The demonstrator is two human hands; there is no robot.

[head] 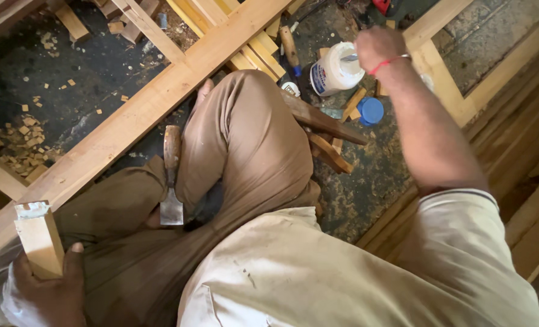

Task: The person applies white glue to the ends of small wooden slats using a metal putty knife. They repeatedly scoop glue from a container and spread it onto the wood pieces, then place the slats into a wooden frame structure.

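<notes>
My left hand (48, 290) at the bottom left grips a short wooden block (38, 237) held upright, its top end smeared with white glue. My right hand (375, 47) reaches to the upper right and holds a thin stick that dips into an open white glue jar (336, 69) on the floor. A wood-handled chisel (171, 178) rests on my lap, blade toward me, between my folded legs in brown trousers.
A long timber beam (142, 109) runs diagonally over my knee. The blue jar lid (370, 111) lies beside the jar. Wood offcuts (27, 145) litter the dark floor at left. A wooden frame (439, 66) stands at the upper right, with another chisel (289, 49) near the jar.
</notes>
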